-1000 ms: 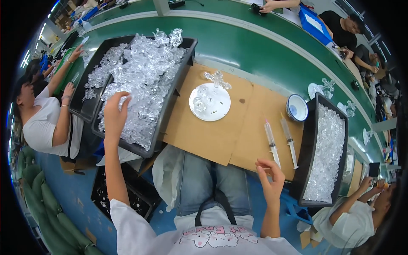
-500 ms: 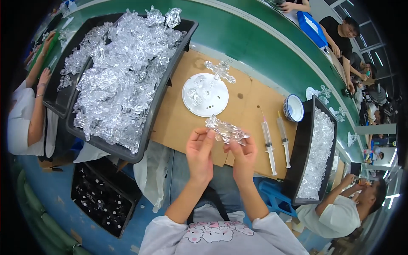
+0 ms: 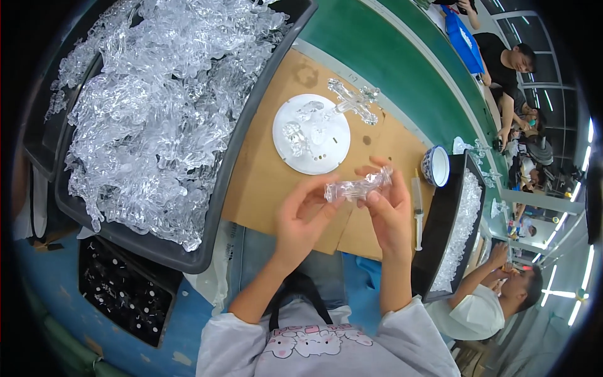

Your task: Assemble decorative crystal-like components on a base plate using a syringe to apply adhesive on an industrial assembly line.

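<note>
A clear, transparent plastic figure piece [image 3: 357, 188] is held level between my two hands above the cardboard. My left hand [image 3: 300, 217] pinches its left end between thumb and fingers. At the other end, the thumb and fingers of my right hand [image 3: 391, 210] close around it. Just beyond my hands lies a round white plate [image 3: 339, 149] with a few small clear parts on it. A clear cross-shaped piece [image 3: 355, 102] rests at the plate's far right edge. To the right of my right hand lies a syringe [image 3: 418, 217].
A large black tub [image 3: 250, 119] heaped with clear pieces stands at left. On the right are a patterned bowl [image 3: 428, 166] and a narrower black bin [image 3: 432, 251] of small clear pieces. Cardboard [image 3: 251, 191] covers the worktop. A person [image 3: 477, 308] sits at right.
The clear piece has shifted right and tilted so its right end is higher, my hands moving with it. My view has shifted; one of the two syringes is no longer visible.
</note>
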Demonstrator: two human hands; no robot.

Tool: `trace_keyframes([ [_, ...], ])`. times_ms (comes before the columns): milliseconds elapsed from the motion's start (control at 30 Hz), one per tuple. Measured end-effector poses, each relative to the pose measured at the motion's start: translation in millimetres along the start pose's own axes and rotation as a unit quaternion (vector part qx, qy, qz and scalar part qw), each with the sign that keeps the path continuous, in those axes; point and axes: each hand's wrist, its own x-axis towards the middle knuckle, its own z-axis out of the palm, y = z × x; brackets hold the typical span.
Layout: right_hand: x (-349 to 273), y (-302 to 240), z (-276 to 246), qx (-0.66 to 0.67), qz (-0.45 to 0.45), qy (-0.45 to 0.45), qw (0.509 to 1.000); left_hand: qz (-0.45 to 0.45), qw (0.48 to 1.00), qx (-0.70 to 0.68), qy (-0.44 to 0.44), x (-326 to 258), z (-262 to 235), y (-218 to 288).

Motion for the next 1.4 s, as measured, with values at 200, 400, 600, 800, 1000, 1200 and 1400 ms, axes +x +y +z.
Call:
trace_keyframes([
  [200,8,-4,-19,0.068,0.168,-0.056,0.982,0.33,0.848,0.398,-0.115,11,-20,2],
  [400,50,4,-7,-0.229,-0.107,0.041,0.967,0.233,0.822,0.519,0.019,8,-41,-7],
  [600,68,15,-10,-0.31,-0.123,0.066,0.94,0.189,0.779,0.597,-0.029,11,-41,-4],
  [800,87,21,-18,-0.281,-0.103,0.061,0.952,0.169,0.74,0.647,-0.069,13,-45,-8],
  [1000,90,13,-17,-0.288,-0.029,0.08,0.954,0.172,0.738,0.646,-0.086,12,-45,-8],
  [1200,81,19,-4,-0.328,-0.127,0.08,0.933,0.169,0.711,0.674,-0.108,12,-48,-5],
  [1400,74,12,8,-0.441,-0.152,0.096,0.879,0.176,0.713,0.671,-0.103,13,-43,-7],
])
